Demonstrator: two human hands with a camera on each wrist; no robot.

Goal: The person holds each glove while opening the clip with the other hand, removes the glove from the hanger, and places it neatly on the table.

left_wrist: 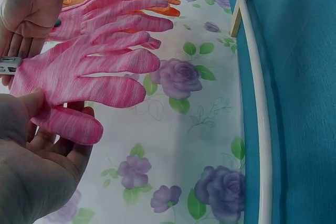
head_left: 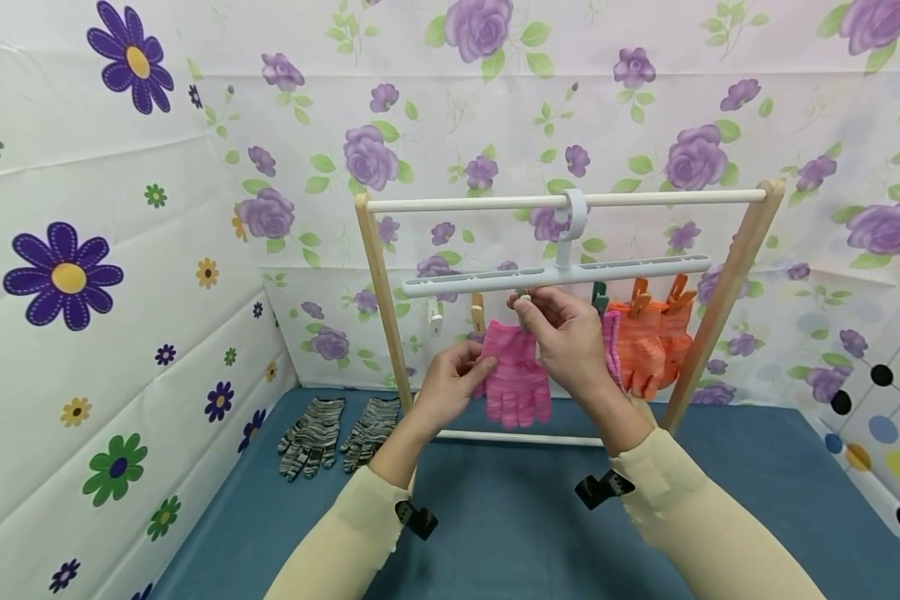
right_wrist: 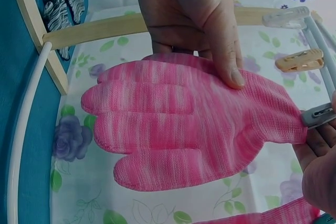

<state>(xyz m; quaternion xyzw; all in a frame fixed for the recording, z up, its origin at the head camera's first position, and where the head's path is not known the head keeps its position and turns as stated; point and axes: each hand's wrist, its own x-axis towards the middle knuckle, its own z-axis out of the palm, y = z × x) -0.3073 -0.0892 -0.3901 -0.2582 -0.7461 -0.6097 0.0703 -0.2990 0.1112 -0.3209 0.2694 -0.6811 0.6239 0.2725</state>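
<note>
The left hand holds the pink glove by its side, thumb on the near face and fingers behind it. The glove is just below the white hanger, cuff up and fingers pointing down. The right hand pinches a grey clip between thumb and fingers, right at the edge of the glove's cuff; how firmly the clip bites the cloth, I cannot tell.

The hanger hooks over the top rod of a wooden rack and tilts a little, its right end higher. To the left of the glove, a white clip and a tan clip hang under the hanger. On the other side, partly hidden by the right hand, a second pink glove hangs near a green clip, and beside it two orange gloves hang from orange clips. Two striped gloves lie side by side on the blue table, near the rack's left post, one partly behind the left arm
</note>
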